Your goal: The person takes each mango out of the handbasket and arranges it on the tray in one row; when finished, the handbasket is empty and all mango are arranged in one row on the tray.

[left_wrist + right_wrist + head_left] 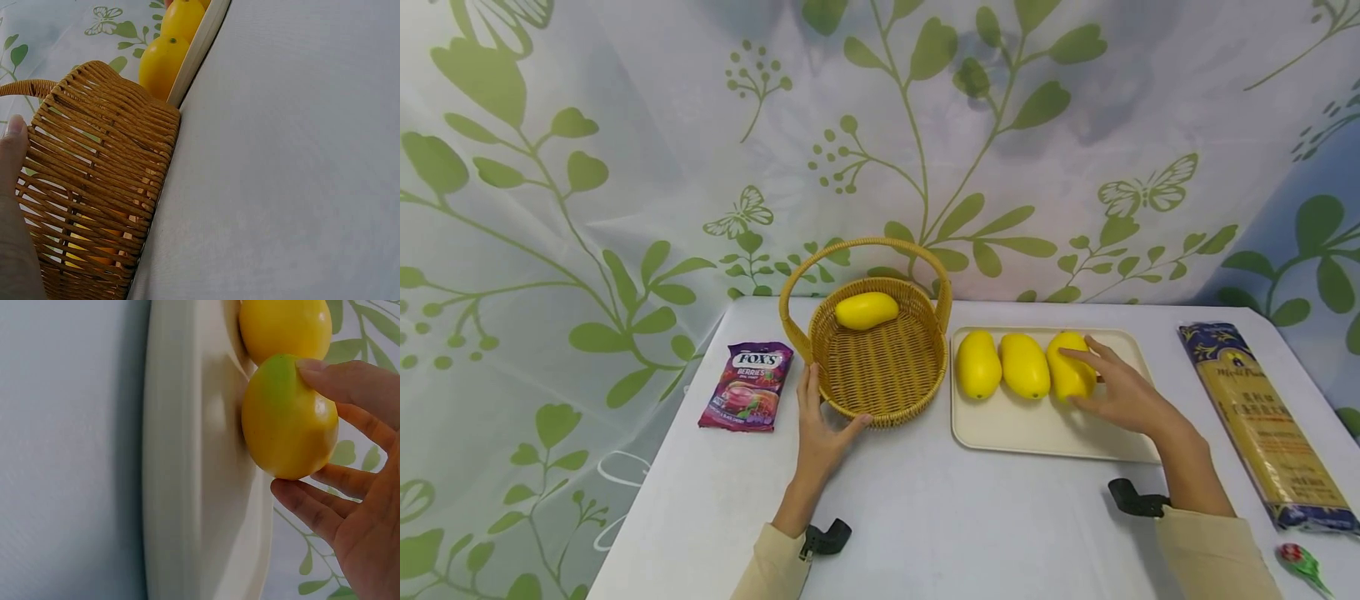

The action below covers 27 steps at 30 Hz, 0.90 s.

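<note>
A brown wicker basket [880, 412] with a tall arched handle stands at the middle back of the table, one yellow mango [867, 311] inside it. My left hand [822, 437] rests against the basket's front left side, fingers stretched out and thumb [14, 140] at the rim. On a cream tray [1022, 432] to the right lie three more mangoes in a row. With fingers and thumb spread round it, my right hand [1123, 390] grips the rightmost mango [287, 419], which has a green patch at one end.
A purple bag of Fox's candy [748, 387] lies left of the basket. Right of the tray is a long pack of noodles [1270, 425], with a wrapped lollipop [1300, 562] near the front right. A patterned curtain [880, 125] hangs behind the white table [970, 525].
</note>
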Tool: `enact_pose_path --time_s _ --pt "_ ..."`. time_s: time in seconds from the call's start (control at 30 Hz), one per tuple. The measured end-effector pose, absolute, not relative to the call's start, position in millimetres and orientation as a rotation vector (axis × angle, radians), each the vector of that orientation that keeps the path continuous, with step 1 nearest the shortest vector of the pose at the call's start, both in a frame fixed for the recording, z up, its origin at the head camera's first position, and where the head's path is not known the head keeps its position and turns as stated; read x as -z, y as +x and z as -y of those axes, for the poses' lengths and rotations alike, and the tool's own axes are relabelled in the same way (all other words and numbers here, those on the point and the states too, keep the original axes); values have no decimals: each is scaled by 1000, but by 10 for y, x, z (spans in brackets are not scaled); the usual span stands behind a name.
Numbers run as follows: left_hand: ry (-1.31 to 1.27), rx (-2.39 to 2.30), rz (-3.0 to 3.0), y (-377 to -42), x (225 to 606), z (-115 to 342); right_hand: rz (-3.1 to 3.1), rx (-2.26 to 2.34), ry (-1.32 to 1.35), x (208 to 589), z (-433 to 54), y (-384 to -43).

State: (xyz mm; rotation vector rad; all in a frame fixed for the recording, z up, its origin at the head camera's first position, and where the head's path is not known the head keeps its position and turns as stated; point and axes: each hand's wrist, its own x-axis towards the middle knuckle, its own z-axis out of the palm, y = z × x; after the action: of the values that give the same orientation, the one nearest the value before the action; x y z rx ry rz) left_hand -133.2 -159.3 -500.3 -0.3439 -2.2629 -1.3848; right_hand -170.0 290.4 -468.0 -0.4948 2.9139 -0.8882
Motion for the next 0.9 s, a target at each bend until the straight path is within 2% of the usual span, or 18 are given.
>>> enact_pose_path --time_s 0.03,0.27,0.57,0.77,0.9 --pt "-345 1386 2265 -1316 4965 1583 -2911 882 -492 4679 -2900 -1701" --pt "-349 1371 2248 -1496 5328 1680 -2899 835 -478 4655 -2889 -1708" --pt "-323 1369 2267 -1475 5341 1694 -2894 833 -493 4599 -2876 -1692" --pt "-317 1366 2276 -1475 5343 1696 -2932 827 -461 4438 -2822 -1625" --pt "-310 1365 2283 -1468 5339 1699 -2990 842 -531 4354 -2784 -1593"
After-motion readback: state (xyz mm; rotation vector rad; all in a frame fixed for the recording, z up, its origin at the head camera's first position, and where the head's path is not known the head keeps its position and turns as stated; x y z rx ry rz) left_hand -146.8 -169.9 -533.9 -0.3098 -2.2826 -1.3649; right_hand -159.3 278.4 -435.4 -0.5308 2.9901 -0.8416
